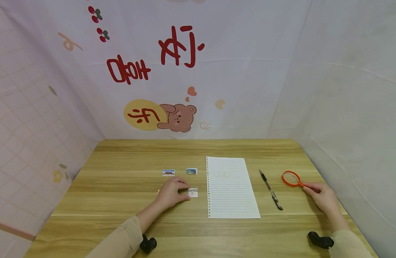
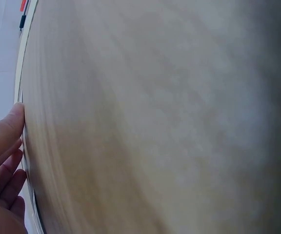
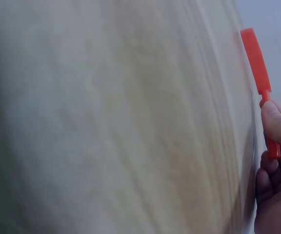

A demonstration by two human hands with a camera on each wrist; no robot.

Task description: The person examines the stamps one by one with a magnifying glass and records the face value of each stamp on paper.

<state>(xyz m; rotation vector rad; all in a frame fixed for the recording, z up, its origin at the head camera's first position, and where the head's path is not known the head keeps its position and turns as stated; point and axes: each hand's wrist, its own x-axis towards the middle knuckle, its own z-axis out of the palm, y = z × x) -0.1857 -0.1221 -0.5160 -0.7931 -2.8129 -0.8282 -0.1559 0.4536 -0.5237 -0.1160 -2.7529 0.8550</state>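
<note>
In the head view my left hand reaches over the table, thumb and forefinger spread apart. Their tips lie at the upper and lower left corners of a small pale stamp flat on the wood. My right hand pinches the handle of a red magnifying glass near the table's right side. The right wrist view shows the thumb against that red handle. Beyond the left hand lie a stamp with a red building and a blue-green landscape stamp.
A lined sheet with faint handwriting lies mid-table. To its right is a black-capped clear pen. A pale yellowish bit shows beside the left hand, mostly hidden. Curtains with printed figures enclose the wooden table.
</note>
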